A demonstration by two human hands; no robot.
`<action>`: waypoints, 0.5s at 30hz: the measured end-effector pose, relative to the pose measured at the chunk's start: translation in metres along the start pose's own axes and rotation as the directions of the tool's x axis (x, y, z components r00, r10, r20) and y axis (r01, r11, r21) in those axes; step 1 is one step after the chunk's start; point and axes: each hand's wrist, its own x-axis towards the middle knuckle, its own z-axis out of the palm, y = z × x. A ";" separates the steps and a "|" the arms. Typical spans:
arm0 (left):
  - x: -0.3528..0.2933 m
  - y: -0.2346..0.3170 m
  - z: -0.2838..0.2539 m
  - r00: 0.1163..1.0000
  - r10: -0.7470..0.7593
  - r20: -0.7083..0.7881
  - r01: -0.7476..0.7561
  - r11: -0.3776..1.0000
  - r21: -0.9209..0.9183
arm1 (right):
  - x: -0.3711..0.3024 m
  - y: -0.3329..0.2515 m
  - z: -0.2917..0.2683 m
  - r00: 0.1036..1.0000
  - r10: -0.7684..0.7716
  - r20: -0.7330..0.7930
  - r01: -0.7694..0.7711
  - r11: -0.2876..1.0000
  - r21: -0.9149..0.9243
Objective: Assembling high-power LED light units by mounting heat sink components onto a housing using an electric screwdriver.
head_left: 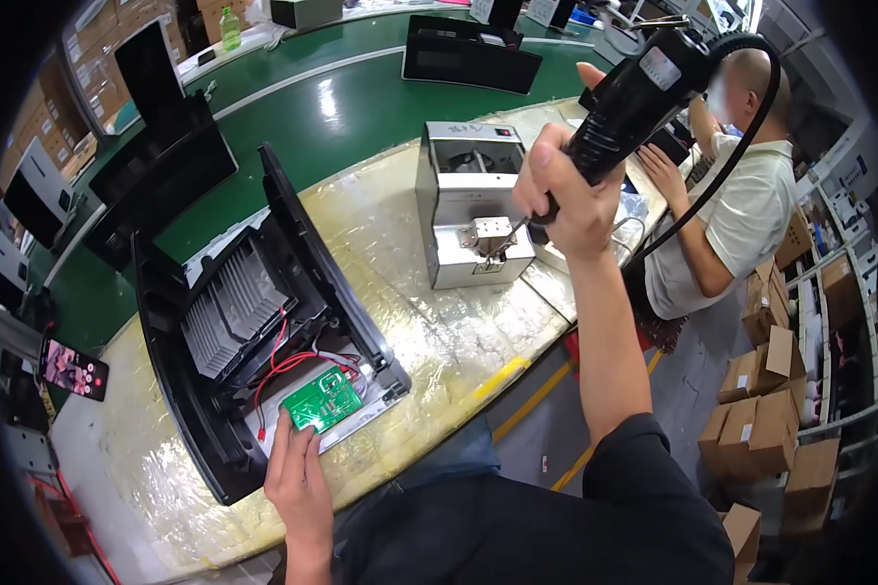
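My right hand [580, 200] is wrapped round a black electric screwdriver [644, 93], held tilted over a metal screw feeder [449, 229]. Its thin bit reaches down to the small block at the feeder's front; whether a screw is on the tip cannot be made out. At the lower left, my left hand [300, 478] has its fingers stretched out, the tips touching the near edge of a green circuit board [324, 400]. That board lies inside an open black housing [171, 375], beside red wires [293, 361] and a finned grey heat sink [229, 312].
A black cable [751, 146] loops from the screwdriver's top. To the right a co-worker [751, 195] sits at the same bench [390, 210]. A phone [73, 370] stands at the left. More black housings [468, 63] rest on the green conveyor [302, 97]. Cardboard boxes [761, 429] are stacked at right.
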 end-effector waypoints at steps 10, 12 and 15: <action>0.005 0.021 0.033 0.990 0.137 -0.007 -0.137 0.989 0.048 | 0.011 -0.057 -0.036 0.996 -0.047 0.078 0.047 0.999 0.002; 0.008 0.023 0.037 0.988 0.155 0.006 -0.155 0.987 0.031 | 0.015 -0.098 -0.002 0.973 -0.213 0.092 0.193 0.964 0.185; 0.007 0.023 0.042 0.987 0.161 -0.004 -0.161 0.986 0.039 | -0.006 -0.102 0.074 0.977 -0.189 0.103 0.153 0.946 0.287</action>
